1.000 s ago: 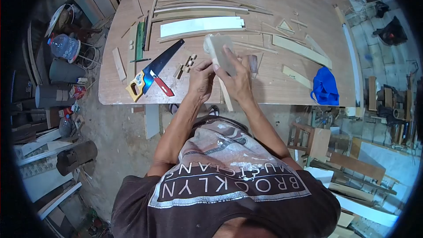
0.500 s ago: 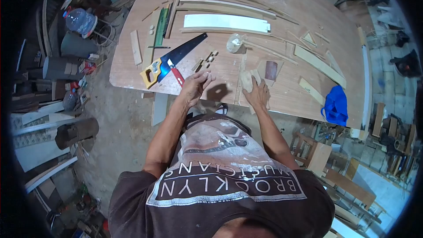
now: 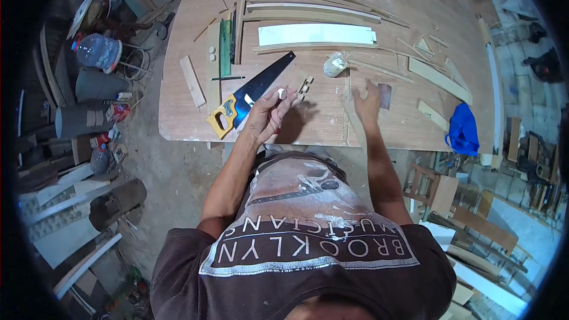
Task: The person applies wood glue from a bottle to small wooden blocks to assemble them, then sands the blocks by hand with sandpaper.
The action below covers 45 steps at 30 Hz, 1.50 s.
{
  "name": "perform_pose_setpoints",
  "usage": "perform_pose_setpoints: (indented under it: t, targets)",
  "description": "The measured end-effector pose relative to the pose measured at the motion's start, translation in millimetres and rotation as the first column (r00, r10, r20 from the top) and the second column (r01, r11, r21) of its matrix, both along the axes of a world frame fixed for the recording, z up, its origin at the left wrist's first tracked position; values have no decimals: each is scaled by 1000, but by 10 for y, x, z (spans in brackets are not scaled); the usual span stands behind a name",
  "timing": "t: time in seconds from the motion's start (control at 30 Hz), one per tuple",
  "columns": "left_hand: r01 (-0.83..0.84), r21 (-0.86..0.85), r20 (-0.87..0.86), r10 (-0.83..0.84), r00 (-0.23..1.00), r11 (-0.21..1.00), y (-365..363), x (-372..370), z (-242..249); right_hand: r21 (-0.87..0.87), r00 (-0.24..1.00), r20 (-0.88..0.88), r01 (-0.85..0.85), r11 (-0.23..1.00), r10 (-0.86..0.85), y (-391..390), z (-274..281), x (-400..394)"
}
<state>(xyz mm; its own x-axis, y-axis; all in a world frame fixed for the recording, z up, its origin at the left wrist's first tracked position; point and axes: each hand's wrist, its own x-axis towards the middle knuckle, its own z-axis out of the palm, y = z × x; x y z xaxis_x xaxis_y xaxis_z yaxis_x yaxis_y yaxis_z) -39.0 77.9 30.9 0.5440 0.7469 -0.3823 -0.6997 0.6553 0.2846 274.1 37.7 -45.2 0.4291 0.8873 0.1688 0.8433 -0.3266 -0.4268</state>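
In the head view my left hand (image 3: 265, 117) is turned partly palm up at the table's near edge. Its thumb and fingers pinch a small pale wooden piece (image 3: 283, 93). Behind it lies a handsaw (image 3: 259, 88) with a yellow handle; a red-handled tool is mostly covered by the hand. Several small wooden pieces (image 3: 304, 89) sit just beyond the fingers. My right hand (image 3: 368, 106) is over the table with thumb and fingers apart, beside a dark reddish sandpaper piece (image 3: 385, 96). A beige sheet (image 3: 356, 129) shows partly beside its wrist.
A clear jar (image 3: 335, 64) stands mid-table. Beyond it lie a white board (image 3: 317, 35) and several long wooden strips. A green strip (image 3: 225, 48) and a pencil (image 3: 229, 77) are at the left. A blue bag (image 3: 463, 129) hangs at the right edge.
My right hand has lifted off the pale pad it was gripping and moved slightly right and away from me. My left hand has turned up, showing the small piece. The view has shifted.
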Motion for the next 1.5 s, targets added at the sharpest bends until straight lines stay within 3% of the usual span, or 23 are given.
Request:
perform_pose_setpoints:
  t: [0.07,0.2,0.27,0.33,0.4,0.5,0.57,0.7,0.8,0.87,0.9,0.97,1.0,1.1,1.23,1.5]
  targets:
    - [30,-1,13,-30,999,1000,84,-37,16,69,964,-261,79,995,-58,317,32,56]
    - [93,58,132,-100,986,994,186,-74,-38,9,957,-274,104,995,-97,795,202,19]
    - [79,89,156,-92,983,993,217,-49,-91,-10,958,-285,21,1000,-22,965,196,23]
    - [22,128,-6,-22,1000,991,204,14,-100,-27,938,-344,-58,998,45,1056,131,62]
    - [-35,87,-38,38,999,996,135,66,-107,-46,906,-411,-134,990,103,1104,35,88]
    - [-165,30,-223,168,960,986,23,138,-201,2,930,-295,-230,973,220,1126,-58,128]
    - [-206,10,-267,201,943,979,-61,180,-179,162,906,-194,-348,923,376,1117,142,131]
    - [-290,-4,-370,268,890,957,-159,284,-252,185,917,-230,-287,940,326,1067,456,199]
    - [-304,-29,-422,264,868,952,-171,406,-431,88,898,-380,-201,976,220,959,561,311]
    - [-289,-25,-349,262,900,957,-150,531,-541,152,711,-674,-134,979,202,878,467,455]
    - [-294,-21,-343,269,900,956,-140,624,-475,153,710,-674,-137,979,204,819,509,498]
    - [-289,-23,-308,268,913,957,-102,787,-418,139,457,-876,-69,988,156,649,649,554]
    - [-279,-22,-272,263,926,960,-69,865,-384,142,458,-875,-66,988,157,572,662,576]
    - [-244,-14,-196,237,952,970,4,1072,-208,195,146,-967,-105,975,209,330,744,578]
    - [-156,-14,-134,153,979,988,106,1207,-220,232,93,-965,-121,965,244,160,757,434]
    - [-29,45,-223,38,974,999,257,1447,-69,223,212,-945,-131,966,247,218,798,331]
